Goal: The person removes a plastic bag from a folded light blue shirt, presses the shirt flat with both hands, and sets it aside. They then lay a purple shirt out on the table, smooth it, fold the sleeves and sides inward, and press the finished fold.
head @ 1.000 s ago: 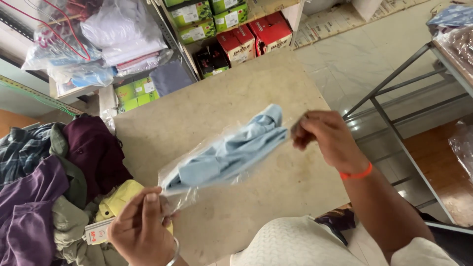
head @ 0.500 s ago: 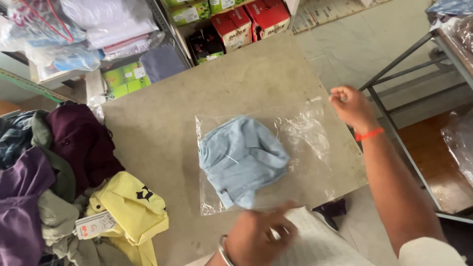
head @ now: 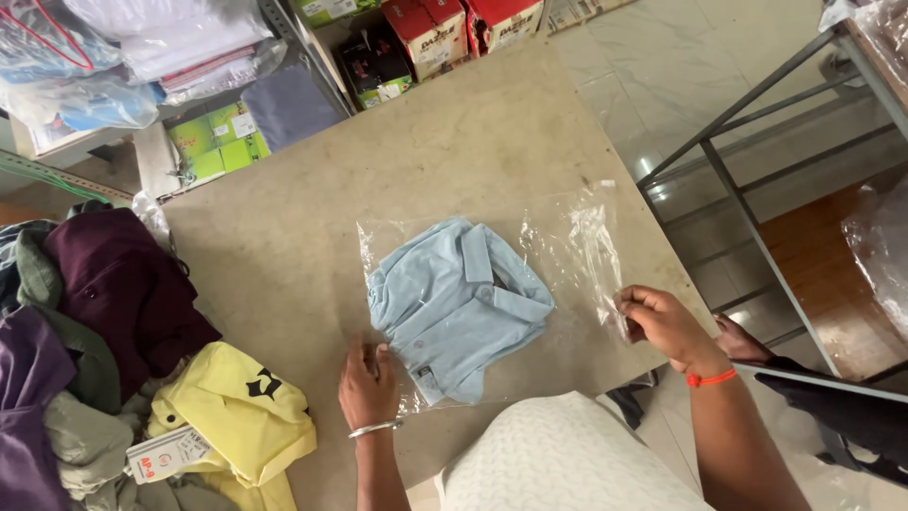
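Light-blue shirt [head: 459, 303], soft cotton-looking, folded w/ collar up, sits inside a clear crinkly plastic bag [head: 567, 251] lying flat near the middle of the table [head: 445, 151]; table top is matte beige, stone-like, speckled. Bag's empty end is glossy & wrinkled, extends to the right of the shirt. Left hand [head: 367, 383], metal bangle at wrist, lies palm-down w/ fingers flat, pressing the bag's near-left edge, not gripping. Right hand [head: 662, 322], orange thread at wrist, is curled, fingertips pinching the bag's right edge. Yellow garment [head: 236, 412] w/ a paper tag, plus maroon garment [head: 123, 284], heaped at table's left side.
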